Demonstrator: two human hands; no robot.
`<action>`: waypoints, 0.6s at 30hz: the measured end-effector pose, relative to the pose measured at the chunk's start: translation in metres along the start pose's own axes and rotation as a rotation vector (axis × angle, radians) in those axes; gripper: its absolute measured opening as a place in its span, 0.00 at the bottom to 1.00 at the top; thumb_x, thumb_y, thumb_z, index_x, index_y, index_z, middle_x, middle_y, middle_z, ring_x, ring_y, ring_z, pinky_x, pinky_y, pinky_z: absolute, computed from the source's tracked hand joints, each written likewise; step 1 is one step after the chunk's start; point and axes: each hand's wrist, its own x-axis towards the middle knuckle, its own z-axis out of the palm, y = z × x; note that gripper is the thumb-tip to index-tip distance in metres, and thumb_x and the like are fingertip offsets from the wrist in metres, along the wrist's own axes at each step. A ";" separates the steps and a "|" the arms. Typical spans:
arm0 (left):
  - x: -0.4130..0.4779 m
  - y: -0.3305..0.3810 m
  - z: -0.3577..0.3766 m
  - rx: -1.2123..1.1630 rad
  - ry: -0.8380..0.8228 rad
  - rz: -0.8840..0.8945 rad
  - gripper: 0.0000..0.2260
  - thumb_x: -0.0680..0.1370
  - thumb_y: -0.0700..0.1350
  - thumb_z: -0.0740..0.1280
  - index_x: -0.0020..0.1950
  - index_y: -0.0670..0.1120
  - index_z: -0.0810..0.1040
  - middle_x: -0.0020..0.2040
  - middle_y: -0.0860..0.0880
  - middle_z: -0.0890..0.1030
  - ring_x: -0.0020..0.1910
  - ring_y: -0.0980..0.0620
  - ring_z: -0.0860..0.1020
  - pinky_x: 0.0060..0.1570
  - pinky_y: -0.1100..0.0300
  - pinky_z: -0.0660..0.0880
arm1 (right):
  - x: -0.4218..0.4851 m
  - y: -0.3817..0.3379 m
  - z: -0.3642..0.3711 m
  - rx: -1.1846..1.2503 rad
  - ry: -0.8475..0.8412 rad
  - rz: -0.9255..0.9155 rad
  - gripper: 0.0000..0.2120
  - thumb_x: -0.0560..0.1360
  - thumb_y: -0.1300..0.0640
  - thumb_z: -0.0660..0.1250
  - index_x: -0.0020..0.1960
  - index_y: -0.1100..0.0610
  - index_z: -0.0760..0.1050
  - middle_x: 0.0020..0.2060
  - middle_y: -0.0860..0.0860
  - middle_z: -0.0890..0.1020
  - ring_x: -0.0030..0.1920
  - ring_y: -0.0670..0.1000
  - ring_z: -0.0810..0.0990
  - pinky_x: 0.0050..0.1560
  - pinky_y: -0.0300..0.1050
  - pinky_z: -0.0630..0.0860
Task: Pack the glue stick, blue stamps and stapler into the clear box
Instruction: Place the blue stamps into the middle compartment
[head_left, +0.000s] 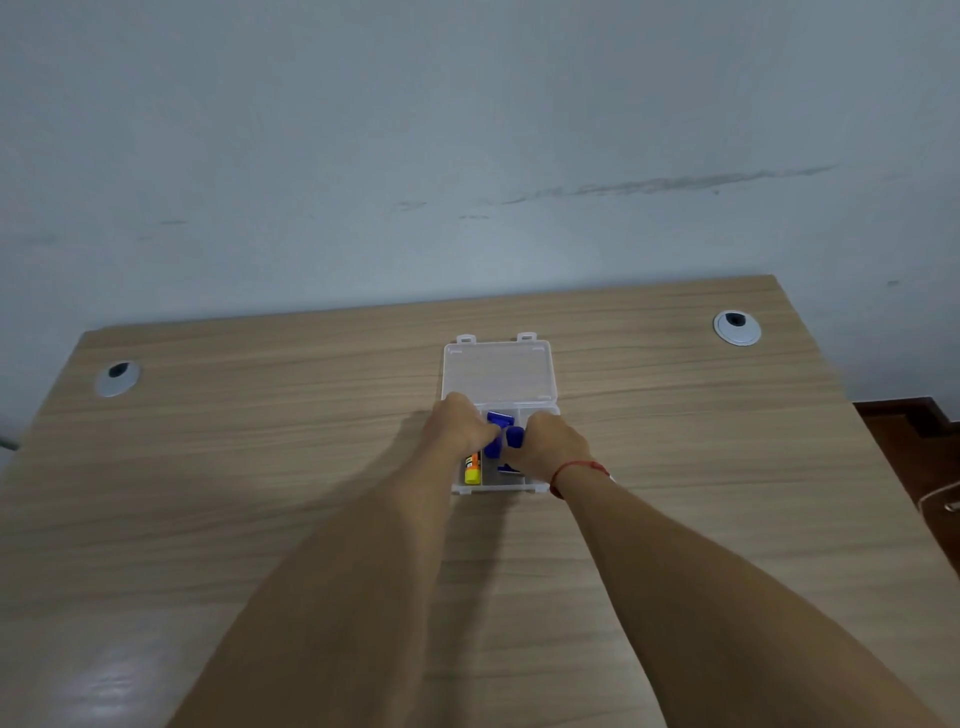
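Observation:
The clear box (500, 487) lies open on the wooden desk, its lid (498, 371) folded flat toward the wall. A yellow and orange glue stick (472, 469) lies in the box's left compartment. Both hands are over the box. My left hand (457, 423) pinches a blue stamp (493, 448) over the middle compartment. My right hand (553, 447) grips a second blue stamp (514, 436) right beside it. A further blue piece (500, 417) shows behind them and another (509, 470) under my right hand. I cannot make out the stapler.
The wooden desk (311, 415) stands against a pale wall. Two grey cable grommets (118, 378) (736, 327) sit near its far corners. Dark floor and a white cord (935, 493) show past the desk's right edge.

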 end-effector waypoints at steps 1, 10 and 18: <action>0.000 0.000 0.000 -0.006 0.009 -0.002 0.08 0.69 0.44 0.71 0.37 0.42 0.76 0.37 0.44 0.78 0.36 0.47 0.76 0.33 0.58 0.71 | 0.000 0.000 0.000 -0.001 0.001 -0.004 0.20 0.72 0.46 0.69 0.56 0.60 0.75 0.44 0.54 0.78 0.41 0.53 0.77 0.47 0.47 0.78; -0.001 -0.004 -0.002 -0.064 0.043 0.016 0.04 0.71 0.40 0.69 0.39 0.40 0.78 0.37 0.44 0.80 0.39 0.47 0.80 0.40 0.55 0.77 | -0.003 -0.004 0.003 -0.051 0.034 -0.004 0.19 0.74 0.48 0.68 0.59 0.59 0.73 0.51 0.55 0.80 0.48 0.53 0.82 0.48 0.45 0.79; -0.006 0.003 0.008 0.079 0.130 0.100 0.12 0.74 0.43 0.69 0.56 0.42 0.81 0.57 0.44 0.81 0.55 0.45 0.79 0.53 0.53 0.77 | -0.011 0.029 -0.028 0.072 0.091 0.080 0.12 0.73 0.54 0.67 0.51 0.62 0.77 0.44 0.55 0.79 0.48 0.58 0.82 0.45 0.45 0.77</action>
